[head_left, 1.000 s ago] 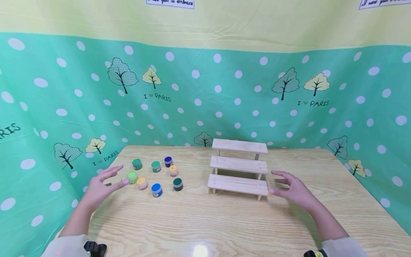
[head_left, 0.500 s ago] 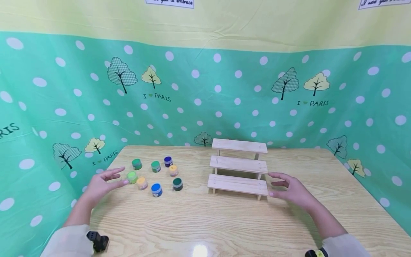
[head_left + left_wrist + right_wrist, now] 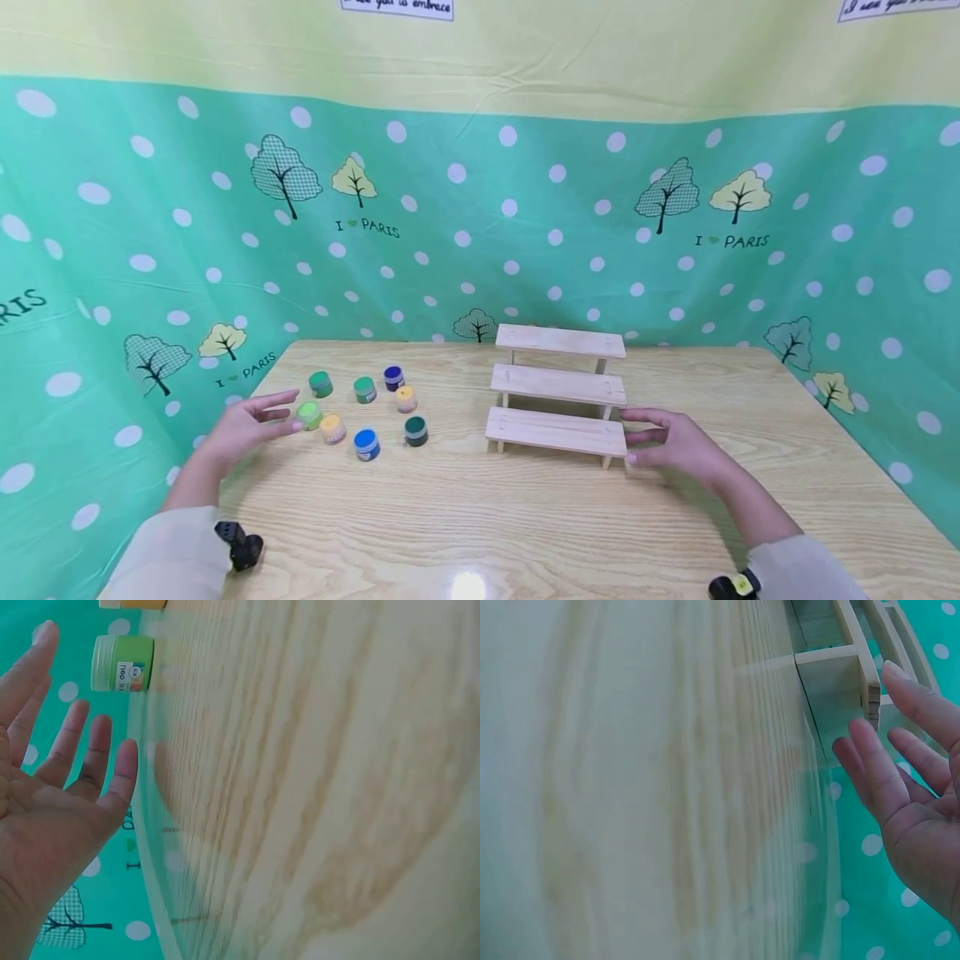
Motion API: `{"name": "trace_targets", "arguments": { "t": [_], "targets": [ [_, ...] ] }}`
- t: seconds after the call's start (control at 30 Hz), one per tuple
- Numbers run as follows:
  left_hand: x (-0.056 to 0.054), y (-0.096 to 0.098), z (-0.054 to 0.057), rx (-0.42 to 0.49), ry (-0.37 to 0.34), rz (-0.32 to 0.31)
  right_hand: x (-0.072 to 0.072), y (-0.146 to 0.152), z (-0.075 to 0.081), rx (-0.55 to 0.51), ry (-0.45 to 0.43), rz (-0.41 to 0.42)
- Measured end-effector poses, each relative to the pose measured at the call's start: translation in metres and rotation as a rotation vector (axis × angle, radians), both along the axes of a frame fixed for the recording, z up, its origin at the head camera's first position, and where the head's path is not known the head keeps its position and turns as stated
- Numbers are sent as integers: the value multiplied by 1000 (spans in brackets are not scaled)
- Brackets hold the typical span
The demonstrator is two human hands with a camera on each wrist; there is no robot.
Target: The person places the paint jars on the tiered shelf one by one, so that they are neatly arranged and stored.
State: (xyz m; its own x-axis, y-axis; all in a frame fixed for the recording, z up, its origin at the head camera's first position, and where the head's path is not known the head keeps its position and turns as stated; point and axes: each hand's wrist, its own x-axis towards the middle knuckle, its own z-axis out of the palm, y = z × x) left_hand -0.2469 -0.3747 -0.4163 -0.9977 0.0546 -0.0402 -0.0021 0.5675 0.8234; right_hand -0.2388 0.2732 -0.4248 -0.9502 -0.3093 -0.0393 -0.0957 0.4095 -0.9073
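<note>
My left hand (image 3: 243,433) hovers over the left of the table, thumb and fingers spread apart. Its fingertips come right up to a small light green paint jar (image 3: 308,415), which stands in front of the fingers in the left wrist view (image 3: 124,664). On the right, my right hand (image 3: 678,446) reaches to the end of a three-step wooden display stand (image 3: 555,431). Its thumb and fingers are parted around the end of the lowest board (image 3: 866,682), with the fingertips close to the wood and nothing gripped.
Near the light green jar stand a yellow-orange jar (image 3: 332,429), a blue jar (image 3: 367,444), a dark green jar (image 3: 416,431), a purple jar (image 3: 393,378) and several others. A polka-dot curtain (image 3: 510,208) hangs behind the wooden table (image 3: 450,517).
My right hand has moved left, up to the end of the stand. My left hand has shifted slightly right, toward the light green jar. The jars and stand have stayed put.
</note>
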Motion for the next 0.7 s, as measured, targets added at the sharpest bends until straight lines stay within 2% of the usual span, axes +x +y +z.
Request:
{"name": "trace_targets", "arguments": {
  "t": [0.33,0.7],
  "targets": [
    [-8,0,-5,32,-42,-3,-3,-7,-1,-42,-37,16],
    [-17,-2,-9,53,-83,12,-5,-11,-1,-34,-72,7]
  ]
}}
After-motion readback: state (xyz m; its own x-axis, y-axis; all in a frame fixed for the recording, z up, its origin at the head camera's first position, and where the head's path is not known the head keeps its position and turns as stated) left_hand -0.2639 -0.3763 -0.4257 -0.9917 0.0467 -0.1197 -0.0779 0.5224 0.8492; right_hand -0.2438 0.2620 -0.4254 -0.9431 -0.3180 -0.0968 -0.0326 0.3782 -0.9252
